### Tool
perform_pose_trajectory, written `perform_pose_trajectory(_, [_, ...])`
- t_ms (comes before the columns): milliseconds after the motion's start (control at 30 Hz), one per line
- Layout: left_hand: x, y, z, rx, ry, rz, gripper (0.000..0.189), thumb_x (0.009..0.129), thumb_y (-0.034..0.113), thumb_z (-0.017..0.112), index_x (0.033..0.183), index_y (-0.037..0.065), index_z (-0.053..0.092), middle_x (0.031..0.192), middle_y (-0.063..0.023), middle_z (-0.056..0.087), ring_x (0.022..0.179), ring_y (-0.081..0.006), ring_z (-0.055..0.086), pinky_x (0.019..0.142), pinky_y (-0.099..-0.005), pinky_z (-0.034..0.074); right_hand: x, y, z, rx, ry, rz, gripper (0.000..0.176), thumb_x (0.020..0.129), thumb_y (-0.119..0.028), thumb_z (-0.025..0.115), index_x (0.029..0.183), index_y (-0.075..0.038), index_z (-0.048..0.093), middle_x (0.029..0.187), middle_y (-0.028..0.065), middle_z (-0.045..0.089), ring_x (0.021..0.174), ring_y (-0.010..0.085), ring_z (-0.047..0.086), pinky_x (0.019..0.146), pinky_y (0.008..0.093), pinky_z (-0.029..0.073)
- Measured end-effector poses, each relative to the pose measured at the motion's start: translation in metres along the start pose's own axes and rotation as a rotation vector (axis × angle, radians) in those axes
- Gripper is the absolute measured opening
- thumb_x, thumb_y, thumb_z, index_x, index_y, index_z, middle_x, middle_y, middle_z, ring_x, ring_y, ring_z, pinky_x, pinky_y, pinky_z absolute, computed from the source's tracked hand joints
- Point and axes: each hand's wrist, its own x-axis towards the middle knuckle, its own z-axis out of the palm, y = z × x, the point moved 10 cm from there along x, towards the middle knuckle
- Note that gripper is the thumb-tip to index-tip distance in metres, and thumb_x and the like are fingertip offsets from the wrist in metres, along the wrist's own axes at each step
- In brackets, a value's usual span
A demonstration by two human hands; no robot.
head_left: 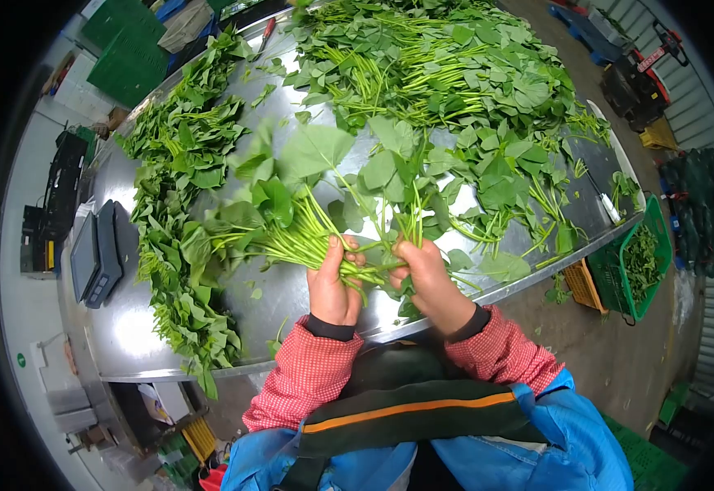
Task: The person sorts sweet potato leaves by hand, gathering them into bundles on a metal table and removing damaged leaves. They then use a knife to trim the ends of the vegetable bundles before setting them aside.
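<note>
My left hand (334,288) grips a bunch of leafy green stems (287,225) by the stalks, the leaves fanning up and left over the steel table (128,327). My right hand (429,278) holds a few more leafy stems (410,209) right beside it, the two hands almost touching above the table's near edge. A large heap of loose greens (447,74) lies across the far side of the table. A second long pile of greens (181,221) runs down the left side.
A scale (95,255) sits at the table's left end. A green crate with greens (639,262) and an orange crate (582,285) stand on the floor at right. Green crates (128,49) are stacked far left. A pallet jack (639,74) stands far right.
</note>
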Motion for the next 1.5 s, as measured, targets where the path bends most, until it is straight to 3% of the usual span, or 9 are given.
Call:
perform_pose_trajectory(367, [0.009,-0.034,-0.027,-0.354,-0.057,-0.360,0.016,0.093,0.021,0.056,0.098,0.009,0.048,0.081,-0.0006,0.053,0.066,-0.0067,0.050,0.064,-0.0227,0.046,-0.019,0.017,0.048,0.172,-0.498,0.295,0.010,0.084,-0.015,0.051,0.089,-0.007,0.052,0.071,-0.0017,0.048,0.053,0.0070,0.039,0.046,0.0209,0.031])
perform_pose_trajectory(600, [0.053,0.059,-0.150,-0.155,0.179,0.016,0.021,0.094,0.030,0.053,0.087,0.011,0.054,0.068,0.0033,0.051,0.060,-0.0095,0.051,0.054,-0.0270,0.045,-0.034,-0.092,0.008,-0.309,-0.052,-0.231,0.013,0.082,-0.013,0.051,0.091,-0.005,0.052,0.064,-0.0019,0.045,0.049,0.0058,0.036,0.042,0.0218,0.027])
perform_pose_trajectory(667, [0.036,0.078,-0.119,-0.052,0.147,0.086,0.019,0.093,0.028,0.055,0.092,0.009,0.054,0.071,0.0017,0.054,0.061,-0.0080,0.051,0.055,-0.0258,0.045,0.002,-0.086,-0.031,-0.262,-0.082,-0.130,0.026,0.079,-0.016,0.054,0.098,0.001,0.055,0.074,0.0026,0.055,0.060,0.0117,0.051,0.054,0.0269,0.045])
perform_pose_trajectory(767, [0.030,0.071,-0.084,0.075,0.112,0.108,0.018,0.093,0.026,0.055,0.099,0.010,0.053,0.084,0.0028,0.057,0.064,-0.0041,0.050,0.050,-0.0190,0.040,0.039,-0.060,-0.019,-1.015,0.095,-0.278,0.033,0.080,-0.022,0.055,0.100,0.005,0.056,0.075,0.0075,0.061,0.064,0.0191,0.057,0.060,0.0343,0.048])
perform_pose_trajectory(867, [0.023,0.052,-0.057,0.131,0.012,-0.011,0.016,0.093,0.023,0.056,0.098,0.007,0.053,0.084,-0.0001,0.058,0.064,-0.0061,0.053,0.051,-0.0202,0.044,0.035,-0.001,0.018,-1.883,-0.302,-0.193,0.051,0.080,-0.044,0.061,0.102,0.003,0.061,0.089,0.0215,0.063,0.081,0.0333,0.062,0.072,0.0409,0.048])
perform_pose_trajectory(1200, [0.005,0.013,-0.034,0.210,-0.053,-0.023,0.014,0.089,0.010,0.059,0.100,0.001,0.056,0.087,-0.0070,0.061,0.073,-0.0110,0.056,0.068,-0.0236,0.051,0.000,-0.048,0.060,-1.254,-0.148,-0.516,0.026,0.089,-0.025,0.056,0.086,0.001,0.059,0.075,0.0152,0.061,0.065,0.0284,0.059,0.058,0.0368,0.044])
perform_pose_trajectory(1367, [0.002,0.014,-0.031,0.105,0.018,-0.037,0.020,0.090,0.024,0.061,0.097,0.006,0.058,0.078,-0.0005,0.059,0.063,-0.0101,0.056,0.045,-0.0207,0.040,0.003,-0.073,0.003,-0.727,0.236,-0.725,0.018,0.090,-0.015,0.054,0.080,0.000,0.056,0.063,0.0083,0.057,0.053,0.0133,0.049,0.050,0.0319,0.039])
perform_pose_trajectory(1400, [0.002,0.032,-0.043,0.154,0.114,0.032,0.020,0.090,0.026,0.059,0.097,0.007,0.058,0.078,-0.0003,0.059,0.062,-0.0107,0.057,0.045,-0.0201,0.040,0.024,-0.076,-0.042,-0.603,0.367,-0.445,0.020,0.091,-0.015,0.051,0.078,0.000,0.055,0.063,0.0063,0.056,0.058,0.0082,0.045,0.051,0.0305,0.039])
perform_pose_trajectory(1500, [0.008,0.071,-0.031,0.168,0.007,0.178,0.022,0.093,0.027,0.056,0.095,0.005,0.057,0.081,-0.0034,0.058,0.064,-0.0140,0.058,0.057,-0.0261,0.050,0.025,-0.093,-0.043,-1.047,0.226,-0.690,0.024,0.088,-0.023,0.054,0.080,-0.001,0.057,0.067,0.0127,0.060,0.059,0.0219,0.055,0.055,0.0366,0.044])
